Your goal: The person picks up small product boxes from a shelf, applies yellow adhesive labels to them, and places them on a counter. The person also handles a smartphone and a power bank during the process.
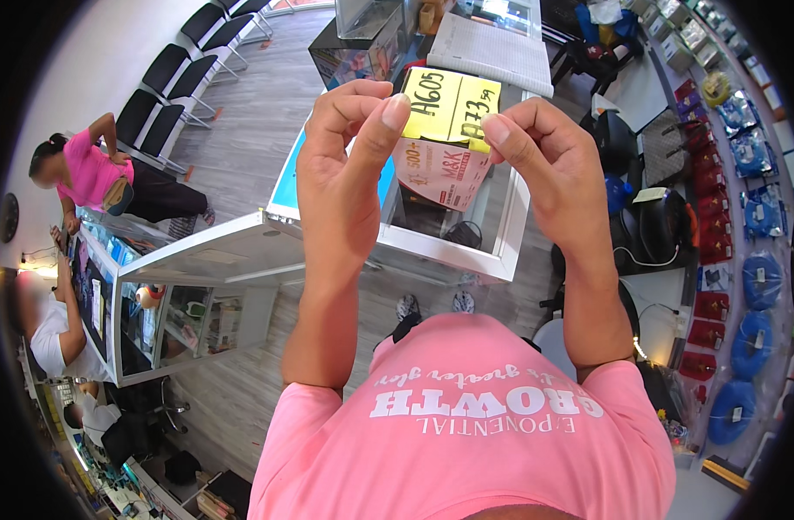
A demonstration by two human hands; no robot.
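Both hands are raised in front of me, holding a small packet [445, 178] by its opposite edges. Its lower part is pale pink with red and orange print, and a yellow label [458, 95] with black handwriting covers its upper part. My left hand [349, 152] pinches the left edge between thumb and bent fingers. At the right edge, the thumb of my right hand [549, 160] presses on the front, with the fingers curled behind. The packet's back is hidden from me.
Below the hands stands a glass display counter [449, 256] with a lined open notebook [488, 56] on it. Another glass case [198, 316] is at the left, near people. Black chairs [150, 104] line the far left; packaged goods [752, 286] hang at the right.
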